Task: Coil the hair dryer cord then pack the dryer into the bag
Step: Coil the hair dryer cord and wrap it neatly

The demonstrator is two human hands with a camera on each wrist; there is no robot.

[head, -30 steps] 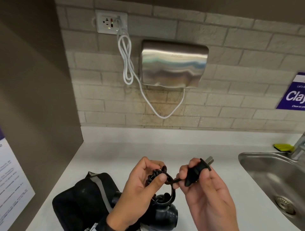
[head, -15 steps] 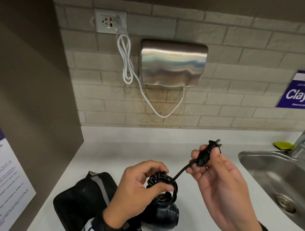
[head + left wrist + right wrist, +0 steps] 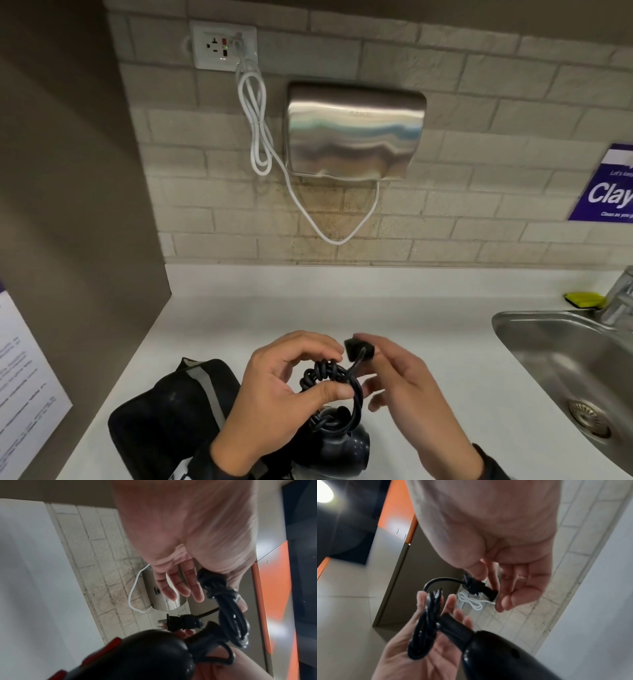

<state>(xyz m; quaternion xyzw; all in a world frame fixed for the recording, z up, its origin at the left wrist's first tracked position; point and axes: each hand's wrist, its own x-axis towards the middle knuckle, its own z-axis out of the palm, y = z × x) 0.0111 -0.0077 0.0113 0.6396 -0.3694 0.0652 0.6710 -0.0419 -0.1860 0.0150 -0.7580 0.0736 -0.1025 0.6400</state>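
Note:
My left hand (image 3: 320, 371) grips a bundle of coiled black cord (image 3: 327, 375), thumb across its front. The coil (image 3: 228, 609) runs past my thumb in the left wrist view. Just to its right, my right hand (image 3: 368, 361) pinches the black plug (image 3: 358, 349) between thumb and fingers; a short free length of cord arcs from the plug (image 3: 479, 586) to the coil (image 3: 426, 622). The black hair dryer (image 3: 342, 442) sits below the coil, its handle (image 3: 452, 626) against my left fingers. A black bag (image 3: 171, 414) lies on the white counter (image 3: 342, 301) at lower left.
A steel sink (image 3: 520, 339) with a faucet is set in the counter at the right, a yellow sponge (image 3: 582, 298) behind it. On the brick wall hang a steel hand dryer (image 3: 352, 133) and its white cord (image 3: 257, 120). A brown partition (image 3: 68, 205) closes the left side.
My right hand has brought the plug back from up and to the right to just beside the coil. The free length of cord is shorter. My left hand has kept its grip.

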